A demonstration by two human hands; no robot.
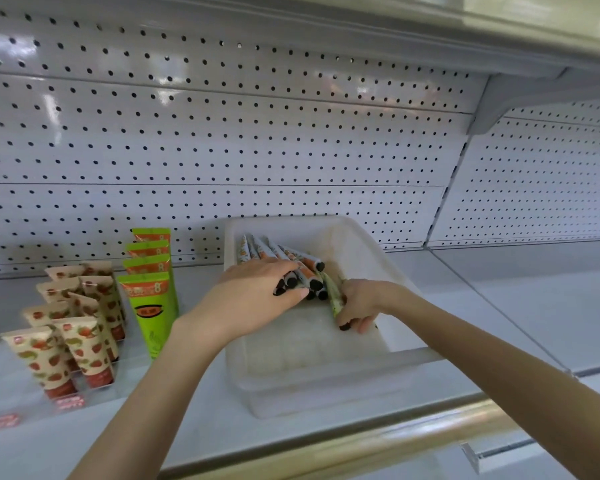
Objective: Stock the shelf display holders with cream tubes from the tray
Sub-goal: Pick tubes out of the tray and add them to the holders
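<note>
A white tray sits on the shelf, and a bunch of cream tubes with black caps lies at its far end. The left hand is on top of the bunch with its fingers curled round a few tubes, and the right hand holds a green tube tight just beside them. To the left, tall green tubes and red-spotted tubes stand up in rows.
</note>
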